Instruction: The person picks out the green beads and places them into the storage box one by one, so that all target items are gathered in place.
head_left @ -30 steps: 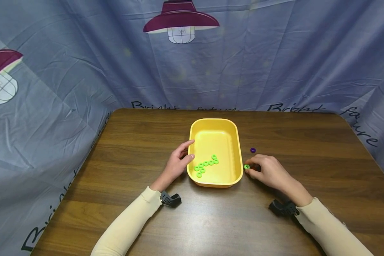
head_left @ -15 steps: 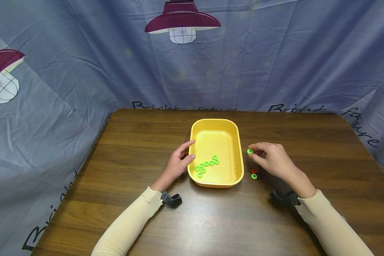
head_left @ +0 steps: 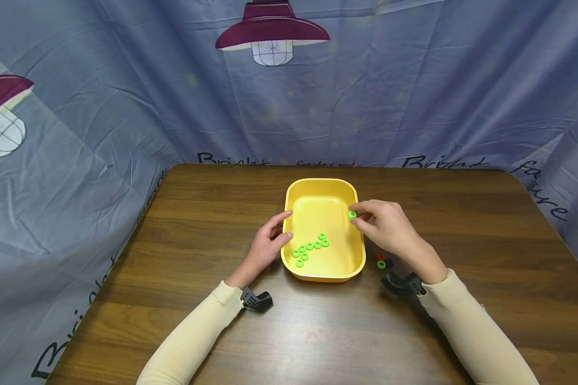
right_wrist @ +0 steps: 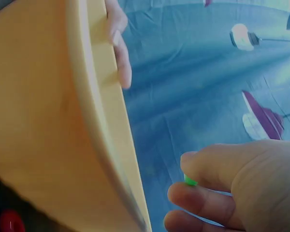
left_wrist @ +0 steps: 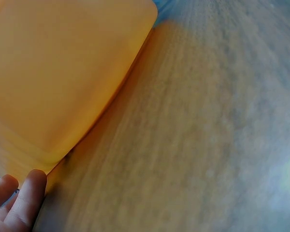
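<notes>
My right hand pinches a small green ring-shaped bead between thumb and fingertips, over the right rim of a yellow plastic bin. A sliver of that bead shows between the fingers in the right wrist view. My left hand holds the bin's left rim, its thumb and a finger reaching over the edge. In the left wrist view, fingers lie against the bin's outer wall. Several matching green beads lie in the front left part of the bin floor, mostly in a crooked line.
A red bead, a green bead and a dark purple bead lie close together on the wooden table, right of the bin and below my right forearm. A blue printed curtain hangs behind the table.
My right hand has gone from beside the bin, up and left to its right rim, bringing a green bead. The beads on the table came into view beneath it. My left hand stays put.
</notes>
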`<state>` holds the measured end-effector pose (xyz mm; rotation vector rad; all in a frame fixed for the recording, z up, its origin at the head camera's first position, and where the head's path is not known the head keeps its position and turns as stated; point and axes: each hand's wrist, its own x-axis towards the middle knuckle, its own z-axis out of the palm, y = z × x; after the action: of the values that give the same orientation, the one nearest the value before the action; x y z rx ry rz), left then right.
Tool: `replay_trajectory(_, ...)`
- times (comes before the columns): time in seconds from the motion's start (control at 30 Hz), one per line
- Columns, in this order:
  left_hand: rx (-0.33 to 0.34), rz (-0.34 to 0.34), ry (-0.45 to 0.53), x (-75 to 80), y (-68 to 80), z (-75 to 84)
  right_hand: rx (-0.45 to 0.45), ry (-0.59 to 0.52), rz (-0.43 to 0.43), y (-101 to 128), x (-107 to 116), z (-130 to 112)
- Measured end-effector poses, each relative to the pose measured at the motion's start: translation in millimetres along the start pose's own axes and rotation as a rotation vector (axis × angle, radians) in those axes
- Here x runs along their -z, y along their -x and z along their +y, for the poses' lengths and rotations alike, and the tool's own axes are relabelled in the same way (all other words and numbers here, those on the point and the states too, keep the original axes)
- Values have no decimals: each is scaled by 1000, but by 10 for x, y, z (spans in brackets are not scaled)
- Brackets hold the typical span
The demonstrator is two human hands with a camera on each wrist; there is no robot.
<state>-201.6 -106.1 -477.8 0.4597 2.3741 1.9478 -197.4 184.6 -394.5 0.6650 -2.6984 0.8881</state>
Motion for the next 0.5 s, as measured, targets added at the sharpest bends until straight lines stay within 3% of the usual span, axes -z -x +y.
replay_trajectory(0.5, 9, 5, 1, 0, -8, -5, 28, 33, -153, -223, -338, -247)
